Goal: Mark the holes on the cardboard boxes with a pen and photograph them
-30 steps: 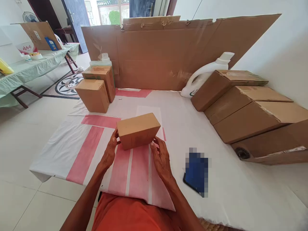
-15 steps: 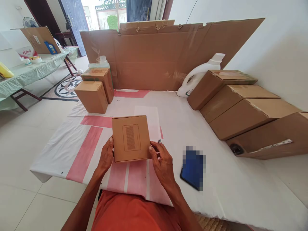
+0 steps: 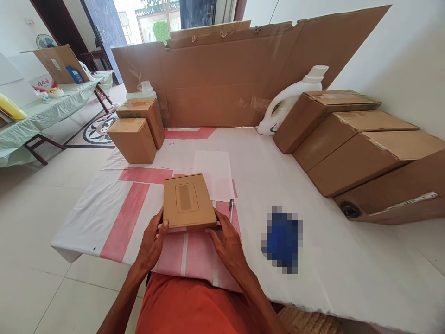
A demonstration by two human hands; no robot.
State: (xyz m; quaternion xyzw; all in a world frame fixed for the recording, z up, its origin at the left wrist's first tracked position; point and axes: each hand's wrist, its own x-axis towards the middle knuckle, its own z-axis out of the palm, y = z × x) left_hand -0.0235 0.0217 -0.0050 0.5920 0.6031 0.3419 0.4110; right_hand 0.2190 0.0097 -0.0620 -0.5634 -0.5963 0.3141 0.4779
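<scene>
Between my two hands is a small brown cardboard box with a rounded rectangle printed on its top. My left hand grips its left side, the thumb at the near left corner. On the other side, my right hand holds the near right corner, with fingers along the edge and the thumb in front. The box sits low over the red-and-white tablecloth; whether it rests fully on the cloth I cannot tell. Just right of it lies a pen, and behind it a white sheet of paper.
A pixelated dark blue object lies to the right. Larger cardboard boxes line the right side, beside a white jug. Two boxes stand at the back left. A tall cardboard panel closes off the far edge.
The box has come down and tipped flatter, its top now facing more upward. Both hands moved with it and kept hold. The pen beside it is now more visible.
</scene>
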